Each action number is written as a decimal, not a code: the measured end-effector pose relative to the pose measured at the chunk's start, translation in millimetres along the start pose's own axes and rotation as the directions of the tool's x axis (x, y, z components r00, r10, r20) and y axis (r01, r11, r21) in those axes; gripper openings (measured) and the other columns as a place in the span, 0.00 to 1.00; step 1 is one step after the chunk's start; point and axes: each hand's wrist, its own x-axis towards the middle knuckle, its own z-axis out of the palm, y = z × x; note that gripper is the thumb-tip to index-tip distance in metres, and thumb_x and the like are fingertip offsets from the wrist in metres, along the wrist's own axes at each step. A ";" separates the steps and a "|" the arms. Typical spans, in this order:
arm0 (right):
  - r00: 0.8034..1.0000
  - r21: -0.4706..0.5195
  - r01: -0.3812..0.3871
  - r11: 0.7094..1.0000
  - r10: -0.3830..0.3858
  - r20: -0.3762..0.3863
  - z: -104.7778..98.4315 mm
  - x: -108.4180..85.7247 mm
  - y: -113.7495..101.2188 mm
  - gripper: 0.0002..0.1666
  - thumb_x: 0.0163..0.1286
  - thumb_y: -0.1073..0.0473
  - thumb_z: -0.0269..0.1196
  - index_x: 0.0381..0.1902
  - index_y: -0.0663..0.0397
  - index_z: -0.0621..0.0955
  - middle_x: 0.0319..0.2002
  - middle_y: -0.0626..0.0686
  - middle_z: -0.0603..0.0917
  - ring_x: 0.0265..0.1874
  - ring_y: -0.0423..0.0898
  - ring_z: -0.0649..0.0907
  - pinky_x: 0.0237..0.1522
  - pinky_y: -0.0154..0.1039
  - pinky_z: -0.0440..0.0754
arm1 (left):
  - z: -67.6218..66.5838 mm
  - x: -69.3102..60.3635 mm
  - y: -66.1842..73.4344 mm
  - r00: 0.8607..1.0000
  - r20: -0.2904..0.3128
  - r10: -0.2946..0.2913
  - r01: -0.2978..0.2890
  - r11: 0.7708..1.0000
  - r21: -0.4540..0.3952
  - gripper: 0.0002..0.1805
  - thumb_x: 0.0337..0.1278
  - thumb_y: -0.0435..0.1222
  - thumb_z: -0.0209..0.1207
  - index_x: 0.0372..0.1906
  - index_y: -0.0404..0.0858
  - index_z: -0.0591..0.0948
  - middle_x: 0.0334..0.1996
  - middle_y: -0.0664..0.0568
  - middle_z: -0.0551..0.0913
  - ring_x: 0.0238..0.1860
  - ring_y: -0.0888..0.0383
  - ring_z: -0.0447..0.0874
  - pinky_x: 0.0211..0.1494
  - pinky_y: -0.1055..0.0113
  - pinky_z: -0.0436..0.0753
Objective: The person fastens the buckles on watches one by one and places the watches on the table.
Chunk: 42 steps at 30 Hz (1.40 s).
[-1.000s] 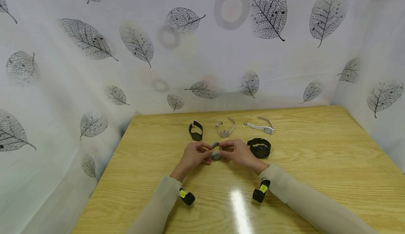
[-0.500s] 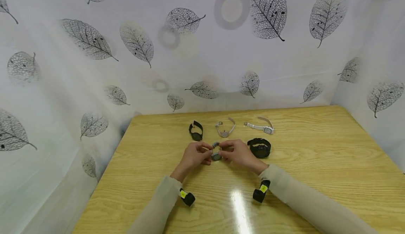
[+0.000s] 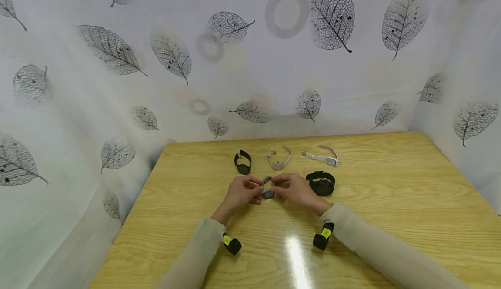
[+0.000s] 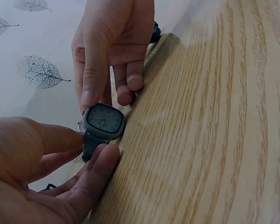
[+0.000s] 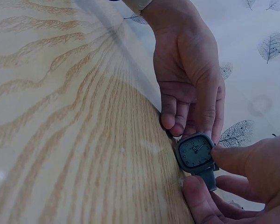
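Observation:
My left hand and right hand hold one grey-green wristwatch between them, low over the wooden table. Its rounded-square dial faces me, with numerals and hands on it. In the left wrist view, the left thumb and fingers pinch the strap at one side of the case. The right thumb touches the opposite side of the case, and that hand's other fingertips are partly hidden behind the watch. The right wrist view shows the watch with a hand at either end.
Behind the hands lie a black watch, a pale pink watch and a white watch. A bulky black watch is close to the right hand. A leaf-print curtain hangs at the back edge of the wooden table.

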 end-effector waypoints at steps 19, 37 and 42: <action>1.000 0.001 -0.018 1.000 0.018 0.003 -9.9 -2.2 -10.3 0.27 0.76 0.57 0.65 0.69 0.58 0.76 0.60 0.62 0.81 0.34 0.51 0.88 0.34 0.45 0.89 | -4.5 -1.1 -4.0 0.998 -0.012 0.059 -0.059 0.997 0.040 0.14 0.71 0.32 0.63 0.56 0.31 0.83 0.39 0.40 0.85 0.29 0.50 0.89 0.32 0.57 0.90; 0.997 -0.034 0.072 0.997 -0.072 0.016 -20.8 15.5 -32.8 0.26 0.77 0.58 0.63 0.69 0.58 0.76 0.61 0.67 0.79 0.42 0.59 0.87 0.40 0.50 0.90 | -32.3 -4.2 -3.6 0.981 -0.136 0.140 -0.131 0.989 0.074 0.16 0.71 0.35 0.64 0.58 0.32 0.83 0.42 0.39 0.84 0.27 0.46 0.88 0.28 0.57 0.89; 0.996 -0.054 0.092 0.994 -0.092 0.001 -19.2 25.8 -39.6 0.25 0.77 0.56 0.63 0.69 0.54 0.77 0.59 0.63 0.81 0.45 0.58 0.87 0.41 0.50 0.89 | -40.0 -2.5 0.3 0.966 -0.189 0.175 -0.152 0.980 0.133 0.13 0.71 0.36 0.64 0.55 0.36 0.84 0.41 0.42 0.85 0.31 0.44 0.88 0.28 0.57 0.89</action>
